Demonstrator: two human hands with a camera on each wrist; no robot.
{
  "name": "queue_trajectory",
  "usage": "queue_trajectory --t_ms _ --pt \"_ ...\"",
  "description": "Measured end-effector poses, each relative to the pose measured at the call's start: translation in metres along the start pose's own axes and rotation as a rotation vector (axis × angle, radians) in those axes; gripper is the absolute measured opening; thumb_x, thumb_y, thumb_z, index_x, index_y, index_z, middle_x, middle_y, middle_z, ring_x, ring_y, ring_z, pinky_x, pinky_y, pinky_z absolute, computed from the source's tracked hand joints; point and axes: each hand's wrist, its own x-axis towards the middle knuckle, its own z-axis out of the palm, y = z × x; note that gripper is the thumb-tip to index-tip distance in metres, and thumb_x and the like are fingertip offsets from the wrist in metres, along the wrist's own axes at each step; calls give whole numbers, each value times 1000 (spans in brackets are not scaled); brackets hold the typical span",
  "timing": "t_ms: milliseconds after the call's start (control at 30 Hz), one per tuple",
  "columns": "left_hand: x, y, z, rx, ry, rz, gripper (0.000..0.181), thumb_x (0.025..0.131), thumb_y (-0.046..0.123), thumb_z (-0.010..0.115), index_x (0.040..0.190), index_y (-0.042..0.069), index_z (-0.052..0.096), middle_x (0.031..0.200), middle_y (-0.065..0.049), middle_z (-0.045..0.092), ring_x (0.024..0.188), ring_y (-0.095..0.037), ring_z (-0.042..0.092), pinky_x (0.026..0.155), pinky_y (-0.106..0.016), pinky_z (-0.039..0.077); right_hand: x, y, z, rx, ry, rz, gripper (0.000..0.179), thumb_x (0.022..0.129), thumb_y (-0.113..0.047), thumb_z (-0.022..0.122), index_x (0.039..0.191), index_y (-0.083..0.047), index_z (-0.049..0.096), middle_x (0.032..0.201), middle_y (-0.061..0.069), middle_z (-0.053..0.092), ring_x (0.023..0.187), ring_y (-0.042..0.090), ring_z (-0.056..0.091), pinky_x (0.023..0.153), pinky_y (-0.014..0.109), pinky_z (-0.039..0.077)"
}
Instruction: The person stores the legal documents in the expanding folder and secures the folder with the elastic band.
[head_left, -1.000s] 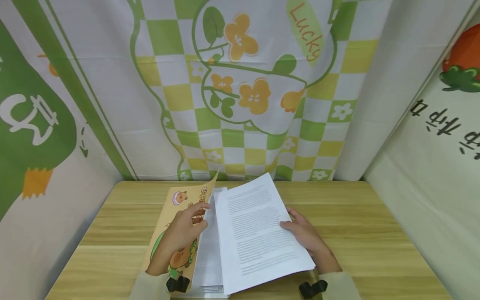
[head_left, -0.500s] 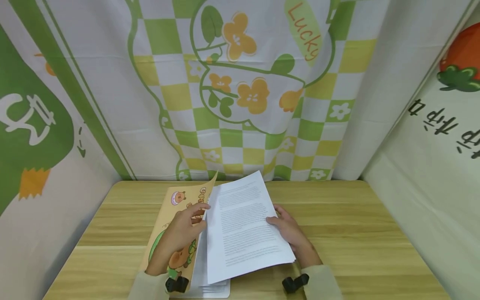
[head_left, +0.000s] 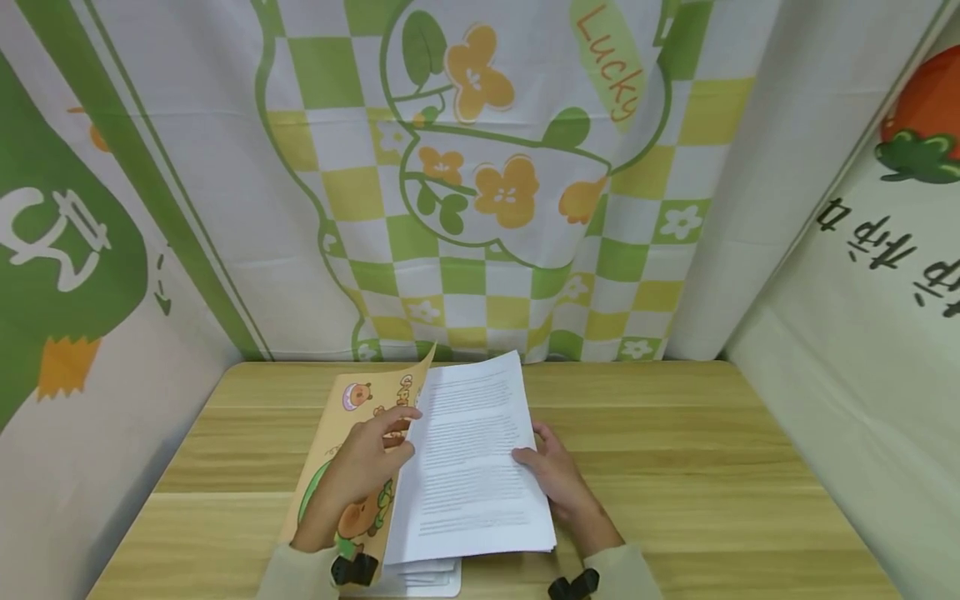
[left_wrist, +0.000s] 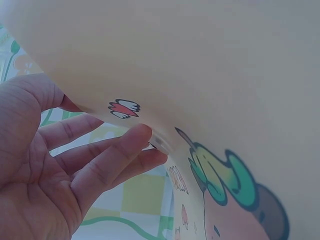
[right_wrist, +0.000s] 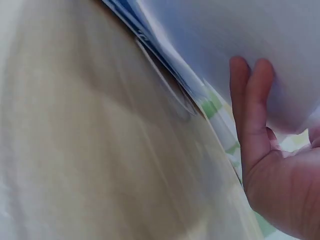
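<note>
A tan folder point(head_left: 322, 442) with cartoon capybaras on its cover lies left of centre on the table. My left hand point(head_left: 360, 467) holds the cover by its raised right edge, and the left wrist view shows the fingers curled about the bent cover point(left_wrist: 225, 75). From the right, my right hand point(head_left: 562, 483) pinches several printed sheets point(head_left: 468, 467), thumb on top and fingers beneath. These sheets slant over the folder's inside, their left edge tucked close against the lifted cover. In the right wrist view two fingers point(right_wrist: 257, 95) press the underside of the paper.
More white papers point(head_left: 431, 575) show in the folder below the held sheets. Wooden table top point(head_left: 697, 475) extends to the right. A checked curtain point(head_left: 480, 283) hangs at the table's back edge, with printed cloth walls on both sides.
My right hand has moved left with the sheets, bringing them over the folder's inside and up against the lifted cover. The left hand stays in place, holding the cover.
</note>
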Motion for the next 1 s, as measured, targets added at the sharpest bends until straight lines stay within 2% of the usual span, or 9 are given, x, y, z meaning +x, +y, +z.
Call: queue_trajectory --t_ms 133,367,500,633,733,833,1000 --pt "0 0 0 2 3 -4 41 93 0 61 132 12 67 135 -22 62 112 -46 66 91 -52 56 -4 1 6 -36 -4 -10 51 98 -4 59 144 0 39 114 25 66 83 28 72 66 33 59" --pt "-1 0 0 -1 -5 4 41 93 -1 60 133 11 66 136 -21 62 113 -49 65 91 -51 57 -9 5 18 -126 -16 -51 50 98 -6 61 143 1 40 103 22 66 79 30 72 62 35 59" --pt "-1 0 0 4 3 -3 41 93 -1 61 132 12 66 136 -21 62 113 -47 65 91 -51 57 -8 5 25 -203 -26 -84 47 102 -10 60 143 0 41 107 22 66 81 30 72 64 37 60" --pt "-1 0 0 3 2 -8 41 93 0 61 132 12 66 136 -20 62 114 -47 65 93 -51 56 -8 2 29 -322 16 -97 39 106 -21 56 139 -3 48 106 17 67 80 25 71 66 35 57" --pt "-1 0 1 2 0 -7 41 94 1 61 133 12 66 136 -20 62 115 -47 64 94 -50 56 -6 0 27 -376 72 -84 34 108 -26 53 133 -4 57 95 11 67 71 21 66 59 32 53" --pt "0 1 1 1 -1 -1 41 94 0 61 132 12 66 136 -20 62 115 -47 64 94 -50 56 -5 -3 22 -381 105 -68 32 107 -22 50 129 -2 61 83 9 63 61 19 59 50 32 50" --pt "0 1 0 -7 -3 4 41 94 -1 60 132 10 66 136 -20 62 115 -48 64 94 -50 55 -5 -8 16 -364 106 -64 35 103 -12 52 136 -2 59 88 11 63 62 20 58 49 35 52"
